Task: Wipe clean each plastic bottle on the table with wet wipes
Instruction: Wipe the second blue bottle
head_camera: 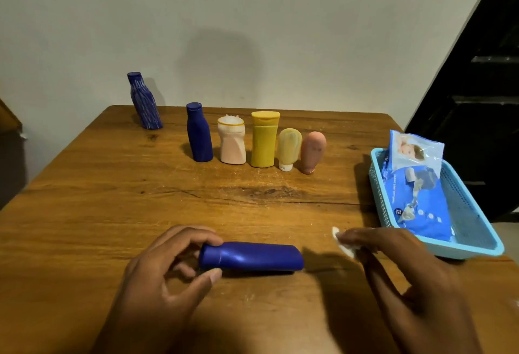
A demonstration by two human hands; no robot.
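Head view showed the blue bottle lying crosswise on the table, your left hand pinching its cap end between thumb and forefinger, your right hand pinching the wet wipe just beyond its base, nearer.

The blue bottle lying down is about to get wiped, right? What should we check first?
1. Blue bottle lies flat on the table: ok.
2. Left hand grips its cap end: ok.
3. Right hand holds a wet wipe: ok.
4. Wipe touching the bottle: not ok, they are apart.
5. Wipe still wet and clean: cannot tell.
6. Wipes pack in the basket nearby: ok.
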